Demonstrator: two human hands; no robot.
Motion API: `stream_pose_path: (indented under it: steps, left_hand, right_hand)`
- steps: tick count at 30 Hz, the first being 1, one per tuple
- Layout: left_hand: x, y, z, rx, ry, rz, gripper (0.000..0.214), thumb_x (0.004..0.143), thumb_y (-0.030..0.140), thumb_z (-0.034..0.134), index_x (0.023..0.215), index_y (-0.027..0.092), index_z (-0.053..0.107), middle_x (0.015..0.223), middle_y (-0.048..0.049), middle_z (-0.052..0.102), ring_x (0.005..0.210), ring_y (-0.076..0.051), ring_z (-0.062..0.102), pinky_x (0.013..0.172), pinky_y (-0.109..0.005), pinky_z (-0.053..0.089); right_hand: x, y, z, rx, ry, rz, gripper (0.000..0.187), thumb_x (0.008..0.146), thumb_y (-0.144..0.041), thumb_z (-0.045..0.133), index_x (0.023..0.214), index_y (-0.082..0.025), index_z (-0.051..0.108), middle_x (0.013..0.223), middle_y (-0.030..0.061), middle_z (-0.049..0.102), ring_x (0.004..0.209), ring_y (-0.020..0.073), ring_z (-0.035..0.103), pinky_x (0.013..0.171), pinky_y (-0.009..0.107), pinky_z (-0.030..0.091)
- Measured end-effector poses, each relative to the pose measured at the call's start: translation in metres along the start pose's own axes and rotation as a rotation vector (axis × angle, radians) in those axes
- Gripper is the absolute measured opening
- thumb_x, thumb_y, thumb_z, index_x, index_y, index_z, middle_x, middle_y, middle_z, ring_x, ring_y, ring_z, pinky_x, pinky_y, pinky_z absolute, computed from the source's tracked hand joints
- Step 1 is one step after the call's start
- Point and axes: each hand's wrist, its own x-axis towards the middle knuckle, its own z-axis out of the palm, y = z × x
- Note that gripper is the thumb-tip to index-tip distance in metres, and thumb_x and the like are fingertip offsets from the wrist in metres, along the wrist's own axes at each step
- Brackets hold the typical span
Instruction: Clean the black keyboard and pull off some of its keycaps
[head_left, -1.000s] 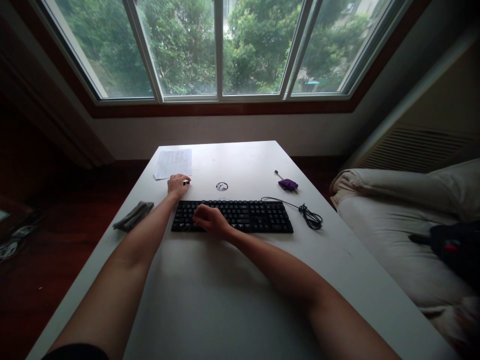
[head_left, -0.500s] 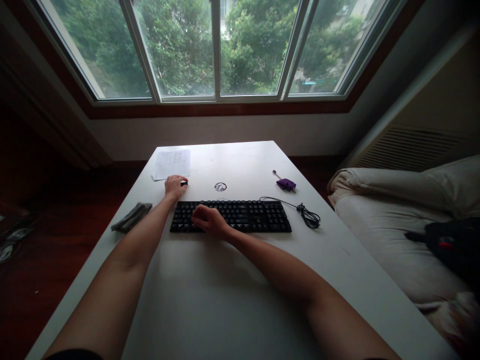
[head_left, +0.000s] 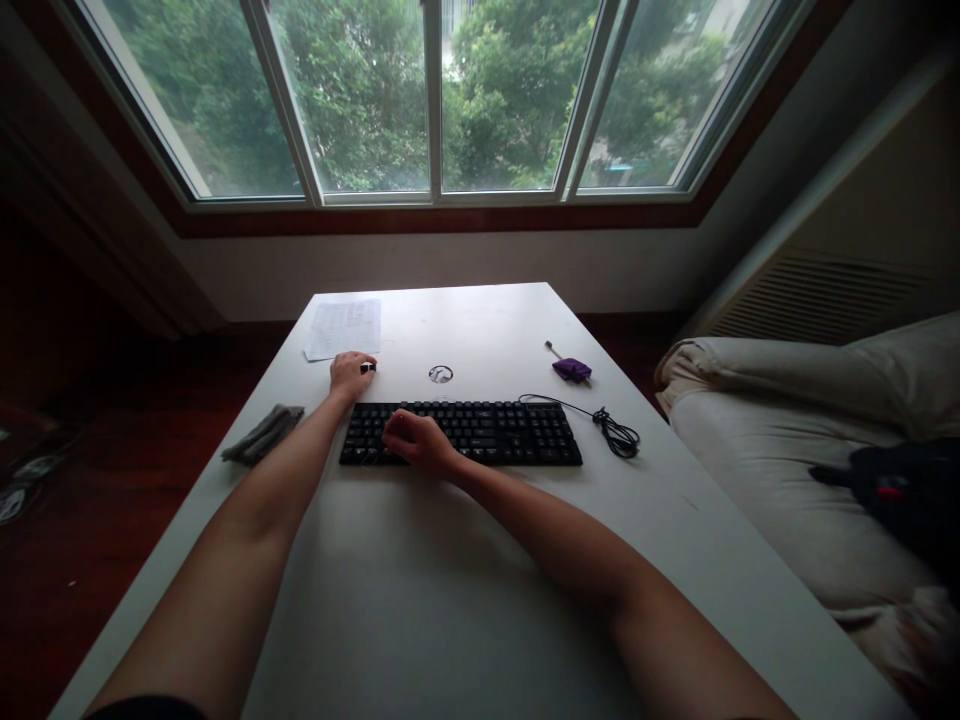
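A black keyboard (head_left: 480,432) lies across the middle of the white table (head_left: 465,580). My right hand (head_left: 417,440) rests on its left part with fingers curled over the keys; what they hold, if anything, is hidden. My left hand (head_left: 349,373) lies just behind the keyboard's left end, fingers closed round a small dark object (head_left: 367,367) on the table. The keyboard's cable (head_left: 616,436) runs off to the right and ends in a coiled bundle.
A printed sheet of paper (head_left: 345,328) lies at the table's far left. A small round object (head_left: 440,374) sits behind the keyboard. A purple item with a stick (head_left: 571,368) is at the far right, a grey cloth (head_left: 264,433) at the left edge. A sofa (head_left: 810,470) stands to the right.
Both hands stay where they were. Only the view has shifted slightly.
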Motion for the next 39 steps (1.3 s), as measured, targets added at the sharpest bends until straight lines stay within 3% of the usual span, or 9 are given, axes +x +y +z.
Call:
stream_pose_path:
  steps: [9, 15, 21, 27, 34, 39]
  left_hand:
    - [-0.009, 0.002, -0.006, -0.045, 0.061, 0.025, 0.031, 0.081, 0.026, 0.065, 0.111, 0.025, 0.074, 0.12, -0.0086, 0.068, 0.12, -0.032, 0.052, 0.109, -0.047, 0.037]
    - [-0.034, 0.008, -0.023, -0.115, 0.14, 0.046, 0.022, 0.088, 0.029, 0.057, 0.101, 0.024, 0.074, 0.113, -0.0065, 0.071, 0.113, -0.028, 0.057, 0.107, -0.044, 0.04]
    - [-0.07, 0.011, -0.038, -0.322, -0.03, -0.036, 0.025, 0.09, 0.04, 0.056, 0.097, 0.024, 0.075, 0.102, -0.0027, 0.075, 0.092, -0.022, 0.065, 0.09, -0.036, 0.05]
    - [-0.082, 0.019, -0.037, -0.454, -0.199, -0.088, 0.027, 0.084, 0.034, 0.057, 0.1, 0.024, 0.077, 0.098, -0.002, 0.077, 0.083, -0.02, 0.067, 0.079, -0.032, 0.053]
    - [-0.082, 0.015, -0.037, -0.51, -0.198, -0.103, 0.031, 0.08, 0.028, 0.054, 0.101, 0.023, 0.076, 0.095, -0.0017, 0.077, 0.087, -0.02, 0.069, 0.082, -0.032, 0.054]
    - [-0.082, 0.014, -0.037, -0.515, -0.201, -0.09, 0.031, 0.08, 0.027, 0.053, 0.102, 0.023, 0.076, 0.096, -0.0021, 0.076, 0.09, -0.021, 0.069, 0.082, -0.032, 0.054]
  right_hand:
    - [0.005, -0.001, -0.003, 0.14, 0.043, -0.003, 0.021, 0.088, -0.04, 0.066, 0.092, -0.021, 0.06, 0.079, -0.0009, 0.065, 0.071, 0.0146, 0.065, 0.067, 0.026, 0.052]
    - [0.024, -0.001, -0.026, 0.228, 0.214, -0.04, 0.024, 0.088, -0.04, 0.063, 0.101, -0.021, 0.057, 0.084, -0.001, 0.062, 0.068, 0.0136, 0.067, 0.061, 0.025, 0.053]
    - [0.041, 0.005, -0.057, 0.158, 0.427, -0.018, 0.029, 0.091, -0.041, 0.054, 0.113, -0.023, 0.052, 0.092, -0.0004, 0.06, 0.073, 0.0134, 0.069, 0.058, 0.022, 0.054]
    - [0.044, 0.007, -0.065, 0.051, 0.407, -0.009, 0.033, 0.09, -0.043, 0.057, 0.116, -0.023, 0.054, 0.088, 0.0005, 0.065, 0.073, 0.0147, 0.069, 0.063, 0.025, 0.055]
    - [0.053, 0.002, -0.059, -0.127, 0.348, -0.08, 0.02, 0.092, -0.036, 0.058, 0.105, -0.022, 0.064, 0.086, 0.0013, 0.069, 0.07, 0.015, 0.069, 0.067, 0.026, 0.053]
    - [0.063, 0.002, -0.057, -0.234, 0.34, -0.053, 0.016, 0.093, -0.033, 0.058, 0.104, -0.024, 0.065, 0.089, 0.001, 0.071, 0.069, 0.0142, 0.068, 0.068, 0.026, 0.052]
